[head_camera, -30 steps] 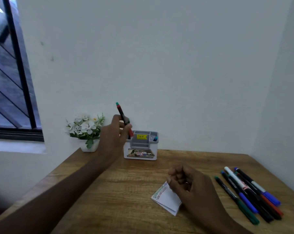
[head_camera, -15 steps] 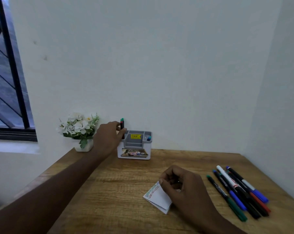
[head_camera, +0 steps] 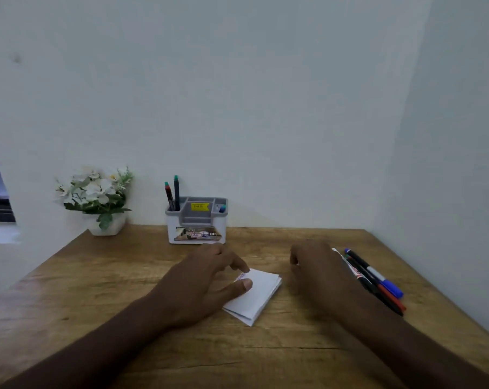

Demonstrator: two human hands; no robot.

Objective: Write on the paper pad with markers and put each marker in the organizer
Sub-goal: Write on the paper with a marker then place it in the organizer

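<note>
Where the right hand [head_camera: 319,265] lies over the loose markers [head_camera: 378,279] on the table's right side, it hides their near ends, so their count is uncertain: about four or five show, with blue, red, green and white parts, lying side by side and touching. Whether its curled fingers grasp any marker cannot be told, since the hand is blurred. The left hand [head_camera: 209,279] rests on the white paper pad [head_camera: 256,296], thumb and forefinger relaxed on its upper left corner, covering most of the coloured writing there. This pad is a thin folded block lying flat at the middle of the wooden table [head_camera: 97,290], whose grain is plain. At the table's back edge stands the white-and-grey plastic organizer [head_camera: 196,220] with a yellow sticker; two markers [head_camera: 172,196] stand upright in its left compartment, and a third tip shows in the right one. One white pot of artificial flowers [head_camera: 97,197] stands to its left.
</note>
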